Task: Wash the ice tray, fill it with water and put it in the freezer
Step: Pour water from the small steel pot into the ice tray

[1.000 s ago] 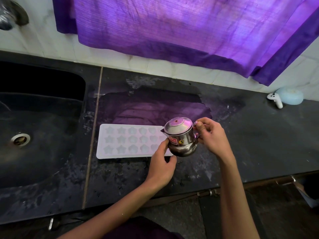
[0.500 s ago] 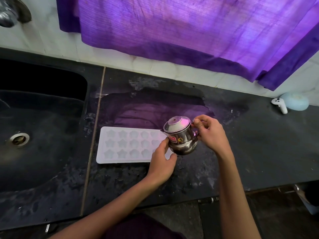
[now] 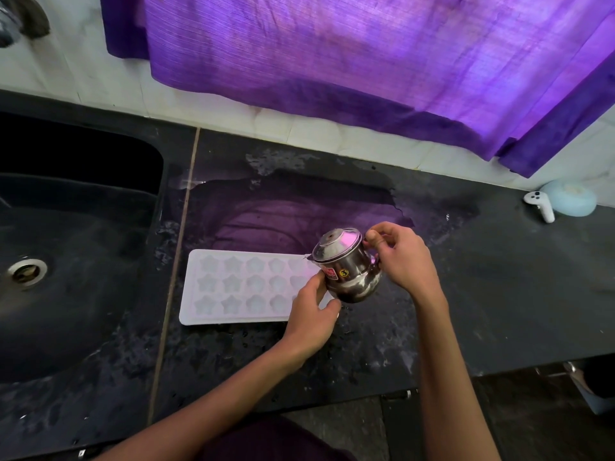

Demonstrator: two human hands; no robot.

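A white ice tray (image 3: 239,287) with star-shaped wells lies flat on the wet black counter (image 3: 482,294), just right of the sink. A small lidded steel pot (image 3: 347,266) is tilted over the tray's right end, its spout pointing left. My right hand (image 3: 404,259) grips the pot's handle. My left hand (image 3: 311,316) pinches the tray's right end, with its fingers curled over the near edge and touching the pot's lower side. The tray's right end is hidden behind the pot and my left hand.
A black sink (image 3: 66,261) with a metal drain (image 3: 26,272) lies to the left, a tap (image 3: 20,24) above it. A purple curtain (image 3: 382,61) hangs over the tiled wall. A white controller (image 3: 540,204) and a pale blue round object (image 3: 570,201) sit at the far right.
The pot has tipped slightly further to the left over the tray. Both hands keep their hold, and the tray has not moved.
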